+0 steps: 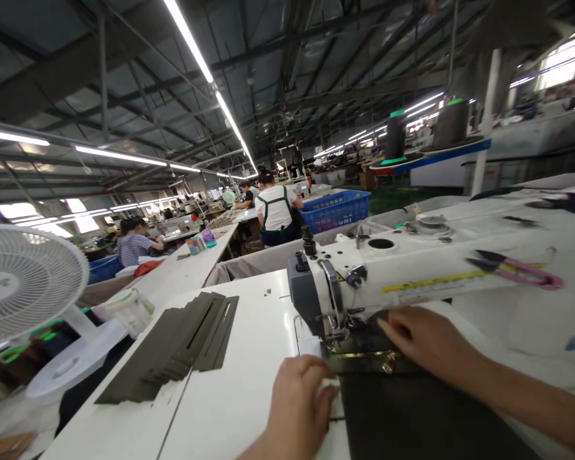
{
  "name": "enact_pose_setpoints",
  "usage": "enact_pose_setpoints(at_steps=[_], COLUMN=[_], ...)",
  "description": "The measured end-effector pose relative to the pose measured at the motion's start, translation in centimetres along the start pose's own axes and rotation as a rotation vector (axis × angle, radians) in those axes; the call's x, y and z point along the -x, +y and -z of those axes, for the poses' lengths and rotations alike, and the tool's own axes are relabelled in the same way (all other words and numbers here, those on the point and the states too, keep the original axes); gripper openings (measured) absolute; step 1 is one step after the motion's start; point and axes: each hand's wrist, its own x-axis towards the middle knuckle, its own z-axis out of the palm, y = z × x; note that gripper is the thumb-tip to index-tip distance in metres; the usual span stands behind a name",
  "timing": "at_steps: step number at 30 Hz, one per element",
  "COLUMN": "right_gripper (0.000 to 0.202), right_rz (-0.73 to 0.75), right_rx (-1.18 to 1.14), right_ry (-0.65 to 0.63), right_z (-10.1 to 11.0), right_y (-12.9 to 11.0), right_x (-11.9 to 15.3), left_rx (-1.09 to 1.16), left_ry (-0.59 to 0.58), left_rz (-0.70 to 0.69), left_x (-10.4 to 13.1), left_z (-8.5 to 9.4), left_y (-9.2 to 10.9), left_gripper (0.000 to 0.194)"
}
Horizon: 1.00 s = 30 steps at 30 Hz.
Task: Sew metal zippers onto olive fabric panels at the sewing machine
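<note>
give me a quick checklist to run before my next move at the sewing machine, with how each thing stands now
1. Gold slider apart from the presser foot: ok, the slider sits to the right of it on the zipper.
2. Needle threaded: cannot tell, too small to make out.
3. Right hand on the dark material: ok, at its far side.
4. Left hand grip firm: cannot tell, the fingers hide what is between them.
5. Snips off the material: ok, they lie on the sewing machine, pink handles to the right.
6. Stacked panels apart from the material: ok, over to the left.
</note>
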Motion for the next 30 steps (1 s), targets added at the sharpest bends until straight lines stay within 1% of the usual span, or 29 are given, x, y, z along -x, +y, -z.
enact_pose_setpoints(at_steps=[1, 2, 3, 4, 6, 8, 10, 13, 16, 20, 24, 26, 30], right_gripper=[0.038, 0.034, 0.026, 0.023, 0.030, 0.032, 0.032, 0.031, 0.031, 0.033, 0.035, 0.035, 0.036], right_rz=[0.070, 0.155, 0.212, 0.253, 0.278, 0.273, 0.269, 0.295, 0.310, 0.296, 0.316, 0.321, 0.276], right_rx=[-0.018, -0.040, -0.033, -0.018, 0.003, -0.012, -0.055, -0.138, -0.173, -0.170, -0.160, -0.168, -0.226], right_ry=[-0.049, -0.099, -0.117, -0.120, -0.131, -0.168, -0.217, -0.317, -0.389, -0.398, -0.350, -0.349, -0.376], right_z=[0.0, -0.1, -0.5, -1.0, -2.1, -3.1, -3.5, -3.3, -2.9, -2.8, -3.0, -3.1, -2.9], right_y=[-1.1, -2.3, -3.4, -4.4, -5.5, -5.5, -4.8, -3.9, -3.8, -4.2, -4.3, -4.3, -4.2], right_x=[1.1, 2.0, 2.7, 3.2, 3.5, 3.1, 2.6, 2.0, 1.7, 1.6, 1.7, 1.7, 1.3], left_rx=[-0.028, -0.040, -0.041, -0.038, -0.043, -0.059, -0.067, -0.065, -0.055, -0.048, -0.063, -0.078, -0.115], left_ry=[-0.002, -0.009, -0.017, -0.021, 0.005, 0.036, 0.045, 0.030, 0.023, 0.043, 0.058, 0.058, 0.011], left_rz=[0.002, -0.011, -0.034, -0.059, -0.085, -0.099, -0.109, -0.130, -0.166, -0.202, -0.250, -0.268, -0.222], left_x=[-0.4, -0.7, -1.0, -1.2, -1.3, -1.2, -1.2, -1.3, -1.6, -1.7, -1.8, -1.9, -2.3], left_z=[0.3, 0.2, -0.1, -0.5, -1.4, -2.0, -2.2, -2.1, -2.0, -2.1, -2.2, -2.1, -2.0], left_y=[-0.4, -0.7, -0.9, -1.0, -1.1, -1.1, -1.1, -1.2, -1.3, -1.4, -1.6, -1.6, -1.5], left_gripper=[0.022, 0.021, 0.019, 0.017, 0.016, 0.014, 0.014, 0.015, 0.016, 0.017, 0.016, 0.017, 0.016])
